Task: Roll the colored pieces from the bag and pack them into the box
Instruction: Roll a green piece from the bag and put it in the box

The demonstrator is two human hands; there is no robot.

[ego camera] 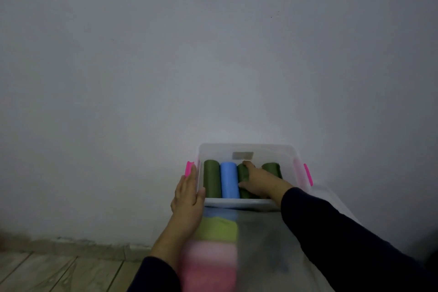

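A clear plastic box [246,148] with pink latches stands against the wall. Inside lie a dark green roll [211,179], a blue roll [229,180], another dark green roll [244,176] and a further green roll [272,168] at the right. My right hand [259,181] reaches into the box and grips the middle green roll. My left hand [188,194] lies flat against the box's left outer wall, fingers straight, thumb on the near corner. In front of the box a blurred stack of colored pieces [213,251] shows light green, pink and red.
The left pink latch [189,168] sits by my left fingertips; the right pink latch [308,174] is on the far side. A clear lid or bin edge [331,197] lies to the right of the box. Wooden floor [47,272] shows lower left, below a plain wall.
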